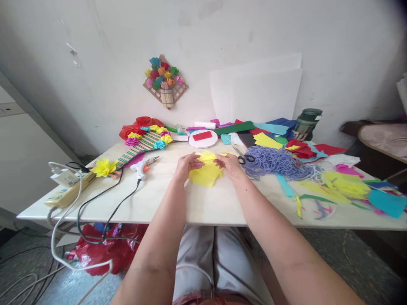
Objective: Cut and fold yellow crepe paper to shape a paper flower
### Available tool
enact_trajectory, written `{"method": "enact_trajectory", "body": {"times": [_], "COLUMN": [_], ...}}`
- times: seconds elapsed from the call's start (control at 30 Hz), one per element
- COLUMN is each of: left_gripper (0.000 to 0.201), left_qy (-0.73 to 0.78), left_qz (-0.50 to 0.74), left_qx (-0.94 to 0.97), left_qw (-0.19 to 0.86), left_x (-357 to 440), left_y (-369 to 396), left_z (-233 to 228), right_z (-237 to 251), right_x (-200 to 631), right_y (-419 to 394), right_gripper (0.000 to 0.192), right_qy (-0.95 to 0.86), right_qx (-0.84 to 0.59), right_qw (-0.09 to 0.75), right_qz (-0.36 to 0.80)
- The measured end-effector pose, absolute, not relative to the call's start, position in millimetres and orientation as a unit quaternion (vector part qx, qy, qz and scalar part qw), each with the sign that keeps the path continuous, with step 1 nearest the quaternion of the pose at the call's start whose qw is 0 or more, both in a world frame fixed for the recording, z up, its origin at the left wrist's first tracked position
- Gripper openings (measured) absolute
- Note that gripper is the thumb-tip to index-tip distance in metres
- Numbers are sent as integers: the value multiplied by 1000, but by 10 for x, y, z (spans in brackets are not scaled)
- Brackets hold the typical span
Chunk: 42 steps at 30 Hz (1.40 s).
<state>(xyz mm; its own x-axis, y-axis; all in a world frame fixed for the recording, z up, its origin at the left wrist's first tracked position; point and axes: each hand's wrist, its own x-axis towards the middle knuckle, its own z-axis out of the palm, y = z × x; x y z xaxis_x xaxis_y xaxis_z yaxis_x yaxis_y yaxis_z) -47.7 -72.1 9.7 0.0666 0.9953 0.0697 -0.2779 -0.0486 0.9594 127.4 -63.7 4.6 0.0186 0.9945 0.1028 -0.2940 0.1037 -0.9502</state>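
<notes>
Both hands hold up a folded strip of yellow tissue paper [208, 156] over the middle of the table. My left hand [187, 165] pinches its left end, and my right hand [229, 165] pinches the right end. Directly below and behind it, more yellow paper [205, 176] shows; I cannot tell whether it is one piece with the strip. Just right of my right hand lie black-handled scissors [246, 159]. Beyond the hands sits a white round fan-shaped piece [203, 139] with a red paper rectangle [202, 135] on it.
A glue gun [142, 167] with a cord lies on the left, near a power strip [65, 195] and a striped piece [140, 146] trimmed with paper flowers. Purple yarn [276, 162], coloured paper scraps [346, 186] and a dark green bottle [308, 123] occupy the right side.
</notes>
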Motion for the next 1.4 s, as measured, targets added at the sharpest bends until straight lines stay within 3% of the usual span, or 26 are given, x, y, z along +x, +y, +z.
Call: {"method": "enact_trajectory", "body": {"times": [0.23,0.63,1.4], "left_gripper": [35,37,38], "left_qy": [432,450,420], "left_qz": [495,529,405], "left_qx": [521,561,670], "left_qw": [544,451,460], "left_x": [-474,-439,-427], "left_y": [-775,-784,-807], "left_z": [87,108,80], "right_z": [54,64,38], "right_x": [1256,1239,1177], "right_y": [-650,-667,-712], "right_gripper": [19,19,25], "right_qy": [-457,-461,-607], "right_qx": [-390,-396,-391], "right_qw": [593,598,505], "right_qz": [537,523,473]}}
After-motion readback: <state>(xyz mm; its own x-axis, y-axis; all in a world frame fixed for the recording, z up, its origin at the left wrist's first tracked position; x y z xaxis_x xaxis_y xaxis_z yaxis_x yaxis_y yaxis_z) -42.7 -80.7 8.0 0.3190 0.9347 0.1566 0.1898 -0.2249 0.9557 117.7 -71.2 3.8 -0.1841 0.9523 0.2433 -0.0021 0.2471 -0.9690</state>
